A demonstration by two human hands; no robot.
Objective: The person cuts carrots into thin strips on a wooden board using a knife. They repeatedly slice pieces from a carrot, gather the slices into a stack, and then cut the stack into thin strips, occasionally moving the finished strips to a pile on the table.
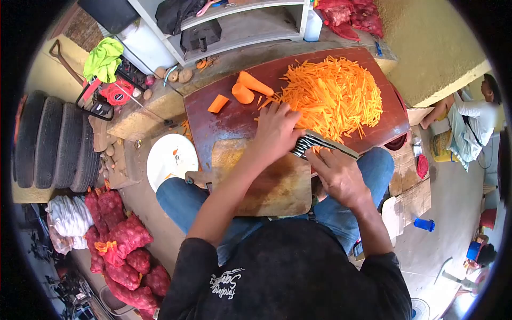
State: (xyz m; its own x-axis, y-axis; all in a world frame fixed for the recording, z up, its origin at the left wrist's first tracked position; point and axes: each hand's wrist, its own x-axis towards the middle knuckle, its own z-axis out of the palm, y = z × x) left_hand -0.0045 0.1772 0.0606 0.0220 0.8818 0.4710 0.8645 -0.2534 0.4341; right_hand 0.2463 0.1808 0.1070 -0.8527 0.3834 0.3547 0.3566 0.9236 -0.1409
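My right hand [341, 173] is wrapped round a handheld grater [326, 145] with a dark, slotted face, tilted above my lap. My left hand [277, 130] is by the grater's left end, its fingers curled down at the edge of a heap of shredded carrot [336, 96]. What lies under those fingers is hidden. The heap covers the right part of a dark red board [213, 128]. Peeled carrot pieces lie left of it: a short chunk [218, 103], a stubby piece [242, 94] and a longer tapered one [255, 84]. A stained wooden chopping board [261, 186] rests across my lap.
A white plate [165, 157] with carrot scraps sits left of my knee. Red net sacks [125, 240] and stacked tyres [50, 141] line the left side. A shelf [245, 37] stands behind the board. Another person [472, 120] sits at far right.
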